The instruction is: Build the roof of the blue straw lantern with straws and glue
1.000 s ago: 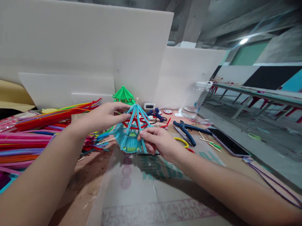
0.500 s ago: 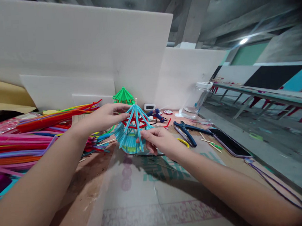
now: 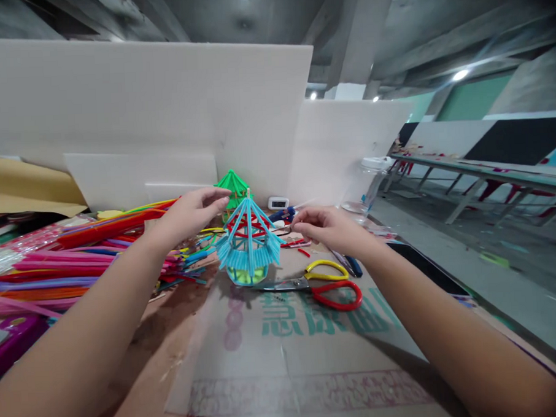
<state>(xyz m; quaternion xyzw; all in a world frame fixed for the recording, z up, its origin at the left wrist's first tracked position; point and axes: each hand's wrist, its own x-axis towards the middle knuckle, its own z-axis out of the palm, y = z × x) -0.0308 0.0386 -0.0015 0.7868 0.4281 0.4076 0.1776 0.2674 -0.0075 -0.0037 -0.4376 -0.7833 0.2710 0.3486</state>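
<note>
- Head view: light-blue pavilion-shaped model of fuzzy stems with red inner rails [image 3: 244,258] stood upright, center of frame, neither hand seen touching it.
- Left hand [image 3: 196,213], left of center: fingers loosely curled, thumb apart, nothing seen in grasp; just beside model's peak.
- Right hand [image 3: 327,229], right of center: thumb and fingertips pinched together near the dark-blue glue gun [image 3: 282,214]; couldn't tell if something small was gripped.
- Bright-green pointed-roof model [image 3: 231,181] stood behind, center.
- Metal scissors with one yellow and one red handle loop [image 3: 303,284] lay right of center, blades toward blue model's base; contact unclear.
- Multicolored fuzzy stems [image 3: 68,267] heaped at left.
- Clear bottle with white lid [image 3: 363,192] stood at right.
- Translucent printed sheet [image 3: 261,363] lay lower center.
</note>
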